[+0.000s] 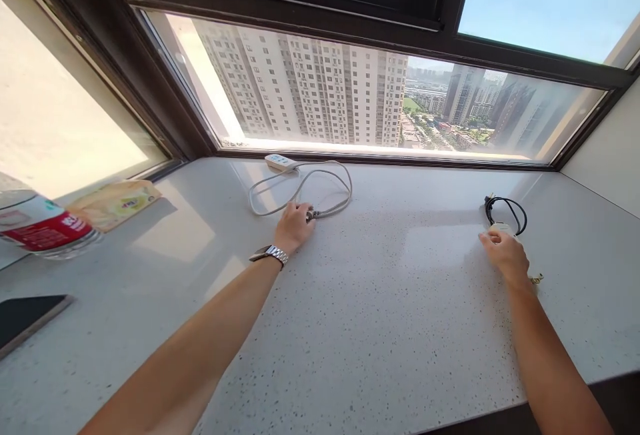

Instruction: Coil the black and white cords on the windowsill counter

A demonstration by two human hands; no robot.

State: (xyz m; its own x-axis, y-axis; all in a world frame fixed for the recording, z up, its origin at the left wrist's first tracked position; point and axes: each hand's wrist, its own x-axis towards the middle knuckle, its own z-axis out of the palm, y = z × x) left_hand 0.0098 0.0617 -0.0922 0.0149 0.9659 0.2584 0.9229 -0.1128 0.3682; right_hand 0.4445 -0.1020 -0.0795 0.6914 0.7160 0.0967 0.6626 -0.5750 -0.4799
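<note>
My left hand [295,227], with a metal-banded watch on its wrist, is closed round the grey plug [311,214] of a power strip cord. The cord [345,185] lies in loose loops on the windowsill, running to a white power strip [281,162] near the window frame. Over on the right, my right hand [506,254] is closed on a white block [501,226], mostly hidden by the fingers. Just beyond it lies a coiled black cable [520,212] with a plug [489,202]. A small yellowish piece [537,279] shows beside my right wrist.
The speckled white sill [370,328] spans the view beneath a dark-framed window [350,155]. At left are a bottle with a red label [50,228], a yellowish soft packet [117,203] and a dark phone-like slab [30,318]. A white wall [610,135] bounds the right side.
</note>
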